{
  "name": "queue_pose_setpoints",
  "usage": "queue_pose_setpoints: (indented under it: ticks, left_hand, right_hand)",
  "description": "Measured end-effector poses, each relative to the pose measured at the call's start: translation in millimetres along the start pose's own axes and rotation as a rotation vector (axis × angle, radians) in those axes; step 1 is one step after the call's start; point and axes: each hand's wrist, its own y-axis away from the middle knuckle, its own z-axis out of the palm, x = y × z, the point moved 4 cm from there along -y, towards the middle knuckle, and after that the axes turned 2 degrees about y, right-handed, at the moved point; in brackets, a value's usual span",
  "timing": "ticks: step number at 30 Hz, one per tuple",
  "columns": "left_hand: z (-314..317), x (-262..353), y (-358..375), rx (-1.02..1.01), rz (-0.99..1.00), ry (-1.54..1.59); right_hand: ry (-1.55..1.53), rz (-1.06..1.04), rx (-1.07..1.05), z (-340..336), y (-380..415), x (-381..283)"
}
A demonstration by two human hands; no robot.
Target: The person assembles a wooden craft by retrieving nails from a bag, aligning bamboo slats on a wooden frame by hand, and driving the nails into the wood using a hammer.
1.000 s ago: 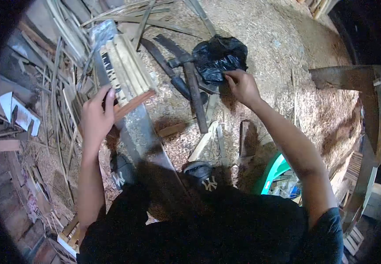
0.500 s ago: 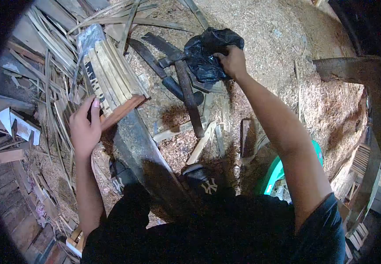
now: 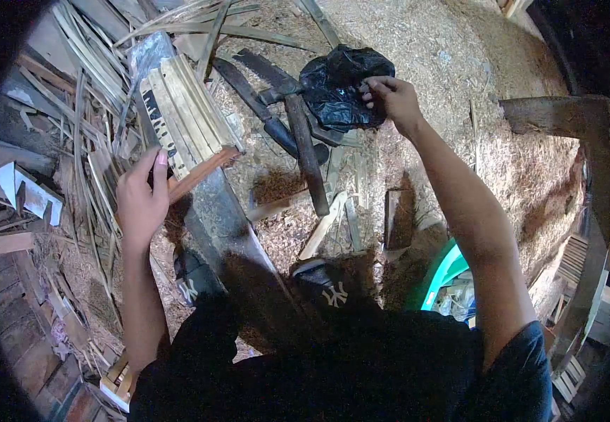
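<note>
My left hand (image 3: 142,200) is closed around the near end of a reddish-brown wood strip (image 3: 203,173), its thumb pointing up. That strip lies across the end of a row of pale wooden slats (image 3: 184,116) with dark marks along one side. The slats rest on a long grey beam (image 3: 224,218). My right hand (image 3: 396,104) is at the right edge of an open black plastic bag (image 3: 340,88), fingertips pinched together. Whatever they hold is too small to name. Left of the bag lie a hammer (image 3: 305,151), a dark-handled blade (image 3: 249,98) and another toothed blade (image 3: 261,69).
Sawdust and shavings cover the ground (image 3: 431,42). Thin wood strips (image 3: 94,56) are heaped at left. A green basin (image 3: 437,274) sits by my right arm, near a short wood block (image 3: 398,219). A wooden frame (image 3: 551,116) stands at right. My shoes flank the beam.
My right hand has drawn out of the black bag and moved right, its fingers now pinched. My left hand keeps its place on the reddish-brown strip.
</note>
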Motion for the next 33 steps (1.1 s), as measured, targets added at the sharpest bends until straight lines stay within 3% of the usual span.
queue_pose_setpoints:
  ticks: [11,23,25,28,30,33]
  left_hand:
    - [1,-1,-1,0.013,0.054,-0.031]
    - [1,-2,-2,0.040,0.082,-0.019]
    - [1,-4,-1,0.034,0.043,-0.027]
    - [4,-11,0,0.125,0.106,0.063]
    - [0,-7,-1,0.112,0.018,0.154]
    - [-2,-6,-1,0.166,0.110,0.201]
  right_hand:
    - [-0.047,0.056,0.002,-10,16,-13]
    - [-0.043,-0.020,-0.028,-6,10,-10]
    - [0.137,-0.080,0.061,-8,7,-8]
    - [0.123,-0.077,0.112,-9,2,-12]
    - [0.173,-0.160,0.071,-10,-5,-14]
    - [0.256,-0.259,0.071,9,4,-45]
